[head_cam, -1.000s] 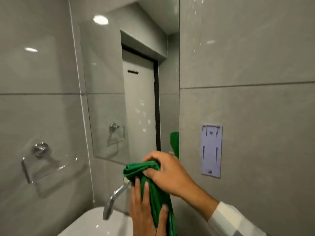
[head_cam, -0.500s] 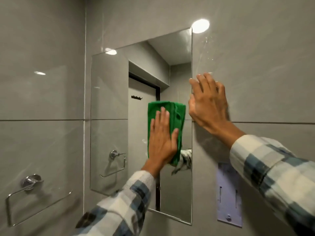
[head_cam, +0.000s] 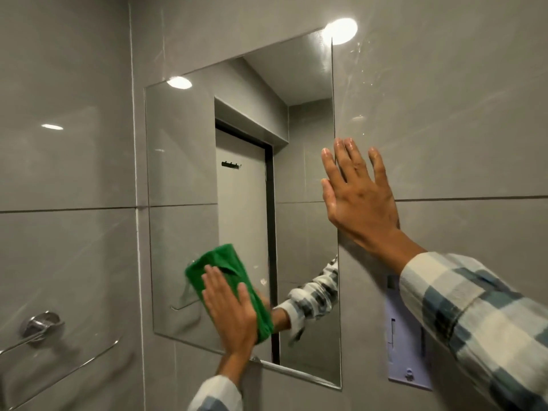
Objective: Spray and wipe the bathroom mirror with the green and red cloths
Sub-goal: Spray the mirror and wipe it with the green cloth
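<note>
Grey tiled wall (head_cam: 444, 114) fills the frame, with the mirror (head_cam: 184, 173) at centre. Right hand (head_cam: 360, 200), centre right, lies flat on the tile just beside the mirror's edge, fingers spread, holding nothing. Lower centre, left hand (head_cam: 234, 310) presses the green cloth (head_cam: 225, 262) flat against the glass, fingers extended. Towel ring (head_cam: 41, 324) sits lower left.

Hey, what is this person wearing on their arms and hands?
Both arms wear long sleeves in a plaid check of white, cream, and dark blue-grey. The left hand and right hand are bare, with no gloves, rings, or watch visible.
</note>
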